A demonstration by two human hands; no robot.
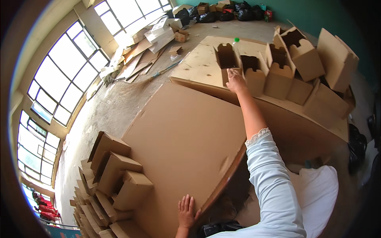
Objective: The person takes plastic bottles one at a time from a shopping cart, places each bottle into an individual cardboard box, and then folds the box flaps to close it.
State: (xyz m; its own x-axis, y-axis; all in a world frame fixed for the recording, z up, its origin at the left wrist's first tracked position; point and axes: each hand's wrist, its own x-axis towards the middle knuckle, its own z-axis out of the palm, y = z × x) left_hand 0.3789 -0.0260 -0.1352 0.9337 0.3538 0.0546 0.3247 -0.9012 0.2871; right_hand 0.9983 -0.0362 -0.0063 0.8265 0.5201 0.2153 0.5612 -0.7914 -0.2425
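Observation:
My right arm reaches far forward, and my right hand (236, 81) is at the near wall of an open-topped cardboard box (223, 75) with a notched rim. Its fingers are bent against that wall, as if gripping it. The box stands upright at the left end of a group of similar brown boxes (278, 82) on a wooden board (194, 65). Close to my body, my left hand (186, 213) lies with fingers stretched out on a large flat cardboard-covered surface (182, 131), holding nothing.
Folded cardboard pieces and boxes (119, 178) pile up at the left. A green-capped bottle (236, 41) stands behind the gripped box. A broom (147, 81) and scrap sheets (143, 59) lie on the floor. Black bags (246, 14) line the far wall; white cloth (317, 194) is at the right.

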